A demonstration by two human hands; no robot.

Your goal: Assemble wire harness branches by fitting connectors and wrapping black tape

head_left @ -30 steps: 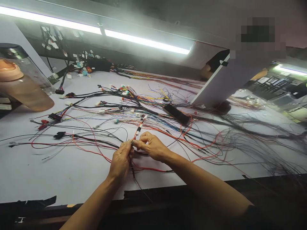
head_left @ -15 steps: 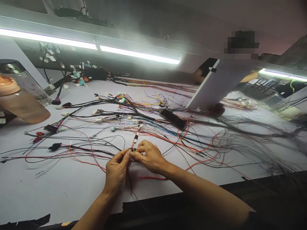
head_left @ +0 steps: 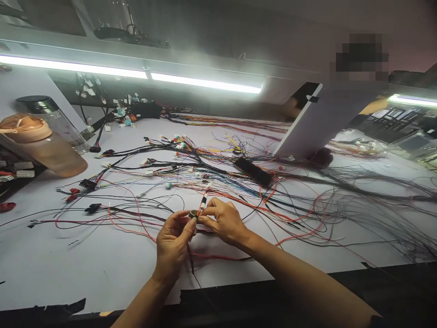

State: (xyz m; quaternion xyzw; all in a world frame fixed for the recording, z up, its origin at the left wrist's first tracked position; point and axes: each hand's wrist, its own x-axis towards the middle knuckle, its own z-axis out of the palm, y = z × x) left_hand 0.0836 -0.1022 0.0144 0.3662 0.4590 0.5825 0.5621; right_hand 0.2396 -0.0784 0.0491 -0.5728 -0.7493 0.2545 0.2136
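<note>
My left hand point(head_left: 175, 239) is closed around a small roll of black tape point(head_left: 193, 213), seen as a dark ring between thumb and fingers. Fingertips of my right hand point(head_left: 223, 222) pinch thin red and black wires point(head_left: 200, 208) right beside the roll. From this grip the wires rise to a white connector point(head_left: 209, 186), with a black-and-white wrapped section point(head_left: 204, 200) below it. The exact contact between tape and wires is hidden by my fingers. Under my hands, a red and black wire bundle point(head_left: 221, 257) lies on the table.
Branching wire harnesses point(head_left: 205, 164) with many connectors spread over the white table point(head_left: 119, 278). A black block-like object point(head_left: 253, 172) lies among them. Bottles point(head_left: 58, 150) stand at the left. A white panel point(head_left: 303, 123) stands at the right, a person behind it.
The view has shifted a little, so the scene sits further right. My left hand has turned so the tape roll now shows, and my right fingers have moved up beside the wrapped wires.
</note>
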